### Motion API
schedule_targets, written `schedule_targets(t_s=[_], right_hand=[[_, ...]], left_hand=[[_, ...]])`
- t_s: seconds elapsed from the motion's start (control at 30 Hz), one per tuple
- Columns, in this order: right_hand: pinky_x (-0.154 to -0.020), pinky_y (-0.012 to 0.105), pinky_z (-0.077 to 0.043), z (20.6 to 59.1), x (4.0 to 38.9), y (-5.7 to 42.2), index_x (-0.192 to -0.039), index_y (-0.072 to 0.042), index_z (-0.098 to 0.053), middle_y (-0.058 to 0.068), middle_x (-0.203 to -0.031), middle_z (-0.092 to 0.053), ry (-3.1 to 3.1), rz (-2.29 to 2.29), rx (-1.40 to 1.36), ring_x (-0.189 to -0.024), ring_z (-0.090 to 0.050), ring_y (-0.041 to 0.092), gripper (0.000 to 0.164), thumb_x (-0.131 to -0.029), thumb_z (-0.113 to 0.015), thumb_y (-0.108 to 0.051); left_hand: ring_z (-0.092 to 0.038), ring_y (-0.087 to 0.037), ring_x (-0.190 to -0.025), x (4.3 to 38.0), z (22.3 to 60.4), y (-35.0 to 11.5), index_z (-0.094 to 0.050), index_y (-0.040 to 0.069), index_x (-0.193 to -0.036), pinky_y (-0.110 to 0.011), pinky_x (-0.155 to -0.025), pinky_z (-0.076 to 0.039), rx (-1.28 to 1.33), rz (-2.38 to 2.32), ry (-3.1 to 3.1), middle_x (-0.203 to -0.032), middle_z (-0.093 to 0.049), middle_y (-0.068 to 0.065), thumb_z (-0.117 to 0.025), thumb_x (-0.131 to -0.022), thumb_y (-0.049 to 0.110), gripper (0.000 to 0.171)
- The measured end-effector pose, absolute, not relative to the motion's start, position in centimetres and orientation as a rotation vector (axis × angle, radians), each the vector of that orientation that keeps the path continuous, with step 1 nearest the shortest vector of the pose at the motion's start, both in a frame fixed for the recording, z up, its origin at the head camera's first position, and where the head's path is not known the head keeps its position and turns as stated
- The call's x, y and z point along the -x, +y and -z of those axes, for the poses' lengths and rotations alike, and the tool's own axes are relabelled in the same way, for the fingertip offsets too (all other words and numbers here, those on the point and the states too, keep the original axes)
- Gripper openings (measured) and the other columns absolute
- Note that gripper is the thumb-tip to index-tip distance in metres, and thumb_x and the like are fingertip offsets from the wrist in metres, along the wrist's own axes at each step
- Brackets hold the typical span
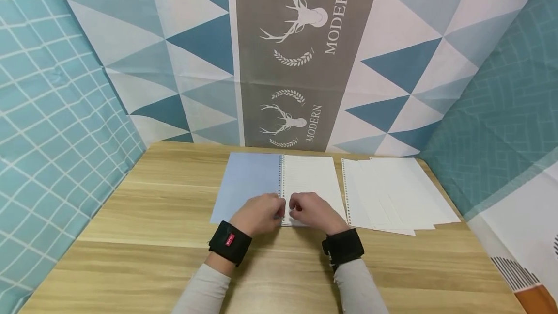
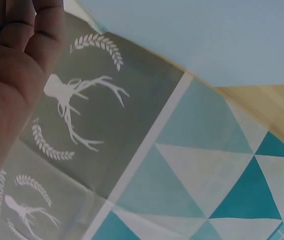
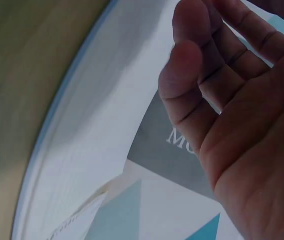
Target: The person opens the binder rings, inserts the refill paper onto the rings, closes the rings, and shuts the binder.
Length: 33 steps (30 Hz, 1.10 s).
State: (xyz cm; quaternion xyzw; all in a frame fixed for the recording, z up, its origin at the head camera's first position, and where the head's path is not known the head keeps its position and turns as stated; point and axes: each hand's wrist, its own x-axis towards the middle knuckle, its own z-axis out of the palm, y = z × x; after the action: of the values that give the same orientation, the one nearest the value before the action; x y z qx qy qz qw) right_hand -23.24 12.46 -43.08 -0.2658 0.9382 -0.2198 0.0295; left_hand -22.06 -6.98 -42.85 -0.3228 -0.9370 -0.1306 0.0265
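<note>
A spiral-style ring notebook lies spread on the table, with a blue cover [image 1: 250, 176] on the left and white lined pages [image 1: 309, 173] on the right. My left hand [image 1: 259, 212] is over the lower part of the ring binding [image 1: 281, 173], its fingers bent. In the left wrist view its fingertips run out of the frame, and I cannot tell if they pinch the rings. Just right of the binding, my right hand [image 1: 316, 212] hovers over the page's lower part. Its thumb [image 3: 181, 70] and fingers are loosely bent, with nothing seen between them.
Loose white hole-punched sheets [image 1: 392, 193] lie overlapping to the right of the notebook. The wooden table [image 1: 144, 227] ends at a patterned cloth backdrop [image 1: 196, 62]. Both wrists wear black bands.
</note>
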Motion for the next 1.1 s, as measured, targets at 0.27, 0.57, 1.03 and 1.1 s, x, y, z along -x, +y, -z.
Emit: schedule_targets(t_s=[0.27,0.57,1.03,1.1], right_hand=[[-0.060,0.022,-0.040,43.7,23.1,11.5,-0.080,-0.015,-0.065,-0.008,-0.070,-0.055,2.820,0.689,0.921,-0.065,-0.049,0.007,0.011,-0.087,-0.066,-0.007],[-0.059,0.021,-0.038,43.8,22.9,10.9,-0.078,-0.016,-0.064,-0.009,-0.069,-0.054,2.816,0.703,0.917,-0.063,-0.047,0.006,0.015,-0.090,-0.066,-0.007],[-0.055,0.021,-0.034,44.4,23.0,10.5,-0.076,-0.020,-0.061,-0.010,-0.066,-0.051,2.858,0.647,0.838,-0.061,-0.046,0.006,0.019,-0.092,-0.069,-0.011],[-0.054,0.021,-0.034,44.4,22.9,10.4,-0.076,-0.019,-0.061,-0.010,-0.066,-0.051,2.858,0.653,0.836,-0.061,-0.045,0.006,0.019,-0.091,-0.069,-0.011]], left_hand=[[-0.048,-0.008,-0.062,22.0,43.5,-6.9,-0.058,0.017,-0.073,-0.024,-0.056,-0.041,0.958,0.407,-2.919,-0.071,-0.054,0.006,-0.075,-0.082,0.009,0.021],[-0.046,-0.010,-0.061,22.2,43.4,-7.0,-0.056,0.017,-0.072,-0.025,-0.055,-0.040,0.927,0.417,-2.923,-0.070,-0.053,0.005,-0.073,-0.083,0.008,0.022],[-0.041,-0.008,-0.059,22.4,43.5,-7.0,-0.052,0.018,-0.065,-0.024,-0.053,-0.035,0.883,0.463,-2.953,-0.068,-0.050,0.006,-0.073,-0.083,0.007,0.030],[-0.042,-0.008,-0.059,22.4,43.5,-7.1,-0.052,0.019,-0.065,-0.024,-0.053,-0.035,0.893,0.462,-2.945,-0.068,-0.051,0.006,-0.073,-0.082,0.006,0.030]])
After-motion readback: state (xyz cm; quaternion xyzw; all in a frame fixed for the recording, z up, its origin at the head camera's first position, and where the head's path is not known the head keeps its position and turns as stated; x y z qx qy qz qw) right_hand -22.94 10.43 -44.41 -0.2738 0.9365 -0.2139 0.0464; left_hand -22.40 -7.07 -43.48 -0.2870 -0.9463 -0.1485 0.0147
